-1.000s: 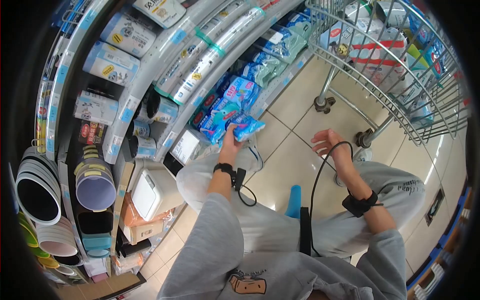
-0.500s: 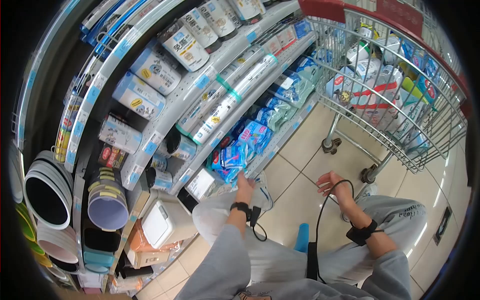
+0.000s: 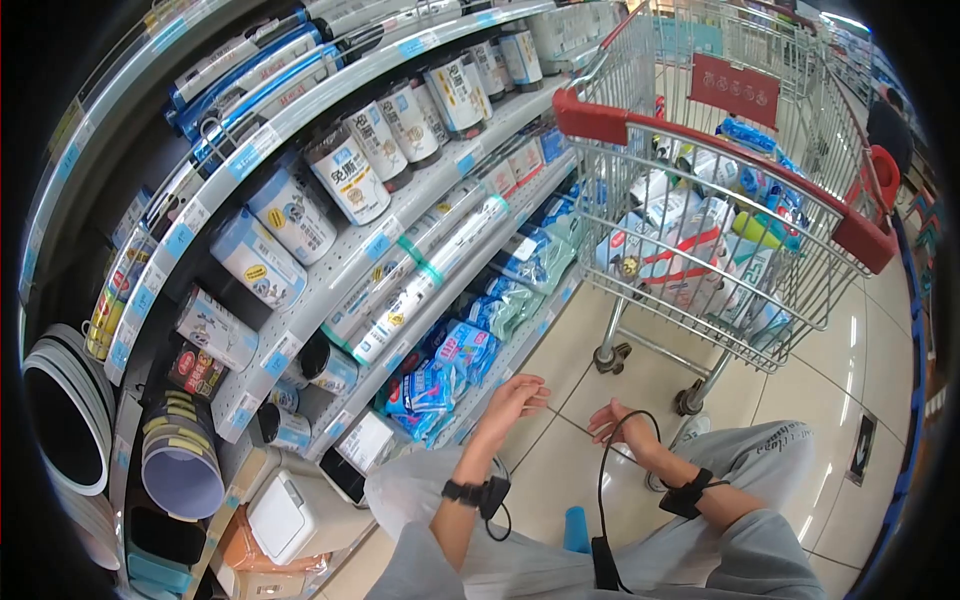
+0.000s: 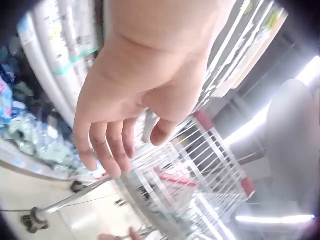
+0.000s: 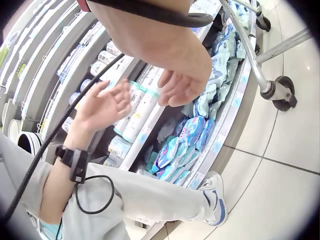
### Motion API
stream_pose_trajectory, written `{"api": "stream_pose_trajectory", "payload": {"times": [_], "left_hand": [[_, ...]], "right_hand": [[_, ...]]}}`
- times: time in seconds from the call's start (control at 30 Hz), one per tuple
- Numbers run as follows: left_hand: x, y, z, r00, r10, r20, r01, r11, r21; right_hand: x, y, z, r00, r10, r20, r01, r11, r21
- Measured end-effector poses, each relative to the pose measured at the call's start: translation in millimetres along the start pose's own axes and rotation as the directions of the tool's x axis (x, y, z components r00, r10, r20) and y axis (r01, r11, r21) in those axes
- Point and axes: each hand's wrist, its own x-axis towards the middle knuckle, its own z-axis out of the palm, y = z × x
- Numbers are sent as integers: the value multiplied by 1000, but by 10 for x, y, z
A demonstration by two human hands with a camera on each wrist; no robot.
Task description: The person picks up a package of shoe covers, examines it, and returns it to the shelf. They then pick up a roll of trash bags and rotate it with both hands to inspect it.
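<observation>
My left hand (image 3: 513, 408) is held over the floor just right of the lowest shelf, empty, its fingers loosely bent. In the left wrist view its fingers (image 4: 114, 150) point down with nothing between them. My right hand (image 3: 622, 430) hovers between the knees, also empty, fingers relaxed. Nearest to the left hand lie soft blue plastic packs (image 3: 425, 390) on the bottom shelf, with a pink-labelled blue pack (image 3: 468, 345) behind them. In the right wrist view both the right hand (image 5: 175, 75) and the left hand (image 5: 102, 106) appear apart from each other.
A wire shopping cart (image 3: 700, 290) with red handle parts stands ahead on the right, loaded with several packages. Shelves (image 3: 385, 235) of canisters and rolls curve along the left. Bins (image 3: 183, 478) and a white lidded box (image 3: 283, 515) stand at lower left. Tiled floor (image 3: 560, 375) lies between shelf and cart.
The left hand has let go of the blue pack, which stays on the bottom shelf, and drawn back toward the right hand. The head view has tilted up, showing more of the cart.
</observation>
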Motion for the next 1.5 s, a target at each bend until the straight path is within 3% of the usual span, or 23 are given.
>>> {"api": "stream_pose_trajectory", "payload": {"times": [0.1,0.17,0.23,0.33,0.43,0.47,0.53,0.6,0.63,0.67,0.7,0.73,0.83,1.0,1.1,1.17,1.2,1.23,1.3,1.4,1.5], "left_hand": [[-692,632,89,961,219,166,-235,968,83],[-1195,916,15,945,277,172,-295,952,88],[-1495,929,-140,941,338,11,-336,928,159],[-1595,530,-650,876,379,-299,-287,907,306],[-1539,-271,-1318,705,293,-646,-104,943,315],[-1547,-459,-1336,710,294,-640,-111,944,310],[-1557,-769,-1373,721,6,-693,102,988,115],[-1428,-1175,-1253,769,-38,-638,81,996,39],[-1376,-1174,-1093,770,-32,-637,72,997,37],[-1332,-1148,-909,762,-51,-645,0,997,-79],[-1305,-1109,-830,755,-68,-652,-76,979,-191],[-1302,-1074,-856,751,-56,-658,-94,977,-191],[-1320,-1060,-901,793,-40,-608,-26,995,-99],[-1328,-1209,-1155,805,72,-589,57,978,199],[-1449,-1091,-1167,815,22,-579,163,950,266],[-1380,-2079,-1704,854,21,-519,194,914,357],[-1365,-1896,-1720,853,40,-521,186,908,374],[-1957,-2699,-1857,851,-90,-518,229,950,212],[-2559,-3779,-1795,833,-336,-439,315,941,-123],[-2463,-3350,-1802,766,-625,-154,438,682,-586],[-2061,-3431,-2006,803,-566,-184,440,773,-457]], "right_hand": [[-64,-77,27,999,-20,31,19,999,29],[-102,-169,22,996,-55,66,52,998,43],[-105,-182,-25,996,-63,68,59,997,56],[-108,-82,-159,996,-52,72,46,995,87],[-115,-69,-270,997,-72,14,70,991,118],[-126,-77,-302,996,-80,-40,84,988,129],[-143,-206,-331,981,-163,-106,176,976,127],[-165,-379,-333,956,-247,-161,267,957,118],[-166,-475,-340,929,-314,-195,335,938,91],[-157,-572,-350,896,-385,-220,406,912,61],[-155,-652,-369,872,-442,-209,456,890,17],[-162,-742,-367,868,-456,-197,467,884,14],[-249,-973,-394,786,-580,-214,571,814,-109],[-246,-968,-595,776,-574,-262,573,815,-90],[-321,-946,-548,767,-577,-280,554,816,-165],[-349,-980,-480,767,-574,-286,549,818,-169],[-347,-999,-487,758,-584,-289,565,810,-156],[-347,-999,-516,765,-577,-286,564,815,-137],[-314,-984,-553,771,-564,-295,556,823,-117],[-324,-1002,-530,766,-561,-315,555,824,-117],[-300,-969,-594,780,-556,-287,551,828,-108]]}}
